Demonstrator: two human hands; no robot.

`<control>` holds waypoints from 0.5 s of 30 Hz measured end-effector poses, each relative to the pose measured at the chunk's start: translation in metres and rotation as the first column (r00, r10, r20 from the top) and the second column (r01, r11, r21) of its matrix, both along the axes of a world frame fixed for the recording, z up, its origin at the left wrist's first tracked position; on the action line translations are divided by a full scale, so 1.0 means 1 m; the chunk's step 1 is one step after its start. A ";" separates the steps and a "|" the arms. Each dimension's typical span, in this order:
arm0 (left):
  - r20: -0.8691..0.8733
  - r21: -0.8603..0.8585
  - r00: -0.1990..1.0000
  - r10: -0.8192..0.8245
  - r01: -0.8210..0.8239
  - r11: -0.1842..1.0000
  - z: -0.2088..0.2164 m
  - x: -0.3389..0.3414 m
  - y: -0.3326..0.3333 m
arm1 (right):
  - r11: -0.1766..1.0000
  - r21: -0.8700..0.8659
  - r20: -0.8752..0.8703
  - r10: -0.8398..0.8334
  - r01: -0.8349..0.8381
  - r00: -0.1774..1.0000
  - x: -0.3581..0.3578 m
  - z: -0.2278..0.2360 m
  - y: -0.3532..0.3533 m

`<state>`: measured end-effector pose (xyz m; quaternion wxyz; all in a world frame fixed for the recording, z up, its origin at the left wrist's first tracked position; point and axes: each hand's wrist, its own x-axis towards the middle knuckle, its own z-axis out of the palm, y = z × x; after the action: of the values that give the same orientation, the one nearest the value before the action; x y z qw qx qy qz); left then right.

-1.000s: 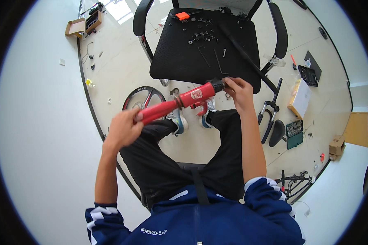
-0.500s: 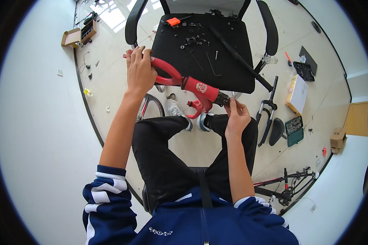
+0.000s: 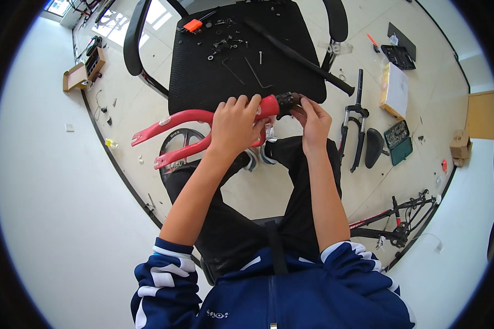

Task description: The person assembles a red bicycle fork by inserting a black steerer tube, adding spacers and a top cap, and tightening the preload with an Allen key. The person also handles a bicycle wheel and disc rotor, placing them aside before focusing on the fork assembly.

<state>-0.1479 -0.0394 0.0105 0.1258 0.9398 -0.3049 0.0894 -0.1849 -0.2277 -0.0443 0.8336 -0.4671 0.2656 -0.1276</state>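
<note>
Across my lap lies a red bicycle fork (image 3: 175, 119), its two slotted prongs pointing left. My left hand (image 3: 235, 127) is wrapped over the joint between the fork and a short red tube (image 3: 268, 105), hiding much of it. A black stem-like fitting (image 3: 285, 102) sticks out of the tube's right end. The fingers of my right hand (image 3: 315, 125) are closed on the tip of this fitting; whether a smaller part is pinched there is hidden. Part of a red curved piece shows below the tube.
Ahead is a black chair seat (image 3: 203, 82) with hex keys (image 3: 257, 73), small hardware, an orange tool holder (image 3: 192, 25) and a black bar (image 3: 296, 55). To the right lie a black fork (image 3: 358, 118), a saddle (image 3: 374, 147), a tool case (image 3: 400, 151) and a bicycle frame (image 3: 395, 225).
My left hand has moved right, from the prong ends to the fork's joint. The fork's prongs now point left, more level. The right hand stays at the black fitting. The view has shifted.
</note>
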 end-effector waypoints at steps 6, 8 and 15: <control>-0.024 -0.042 1.000 -0.009 0.008 0.999 0.006 0.001 0.011 | 0.992 -0.122 0.001 0.028 -0.027 1.000 0.002 -0.002 0.013; -0.003 -0.064 1.000 -0.004 0.004 0.998 0.007 -0.001 0.021 | 0.992 -0.090 0.015 0.089 -0.087 0.996 0.001 0.001 0.016; -0.030 -0.080 1.000 0.003 -0.006 0.997 0.011 0.001 0.081 | 0.947 -0.138 0.047 0.300 -0.291 0.953 -0.005 0.013 0.057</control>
<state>-0.1467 0.0421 0.0216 0.1679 0.9359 -0.2970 0.0877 -0.1902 -0.1705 -0.0309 0.8196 -0.5503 0.1556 -0.0336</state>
